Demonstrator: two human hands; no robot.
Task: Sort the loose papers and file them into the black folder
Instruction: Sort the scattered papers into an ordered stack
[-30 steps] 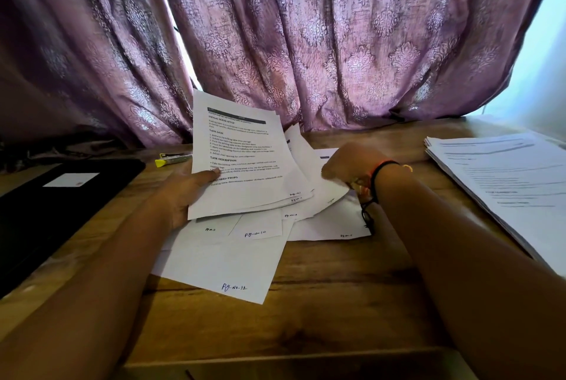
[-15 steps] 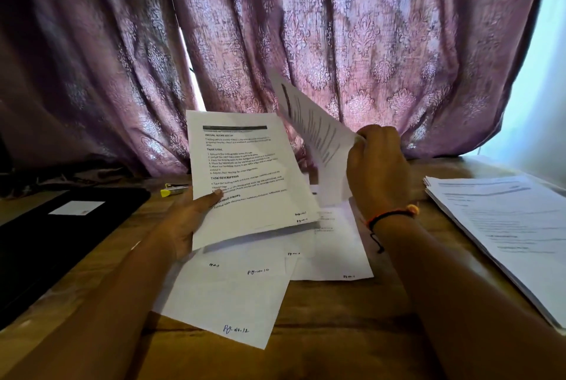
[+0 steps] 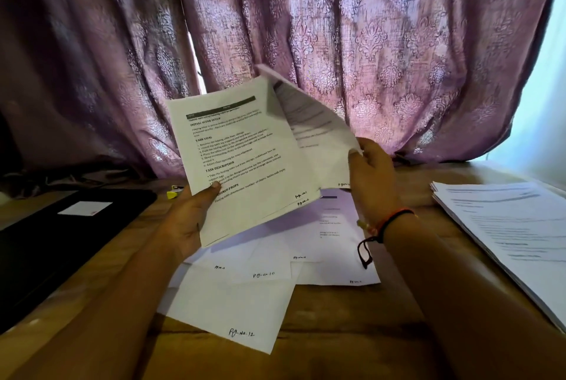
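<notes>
Two hands are up over the tabletop (image 3: 337,336), each with paper in it.

- The left hand (image 3: 190,220) has its thumb pressed on the front of a thin set of printed sheets (image 3: 235,159), fingers curled behind.
  - The set is held tilted with the text facing the camera. The headings are legible ("INITIAL SCENE SETUP", "TASK GOAL").
  - Two handwritten page marks show at its lower right corner.
- The right hand (image 3: 372,174) pinches the right edge of a single sheet (image 3: 315,137) between thumb and fingers.
  - The sheet is lifted and bowed, with its left part behind the printed sheets. Its text is blurred.
  - A red and black bracelet (image 3: 395,217) is on that wrist.

On the tabletop:
- Below both hands, the loose papers (image 3: 232,309) lie fanned and overlapping. The nearest is marked "Pg-No-12" and the one above it "Pg-No-10". The other marks are too small to read.
- At the left edge, the black folder (image 3: 46,245) lies flat, well apart from the loose papers. It has a white label (image 3: 85,208) on its cover.
- A yellow highlighter (image 3: 174,193) lies just past the folder's far right corner.
- At the right is a stack of printed pages (image 3: 505,226).

A purple patterned curtain (image 3: 367,42) hangs behind.
</notes>
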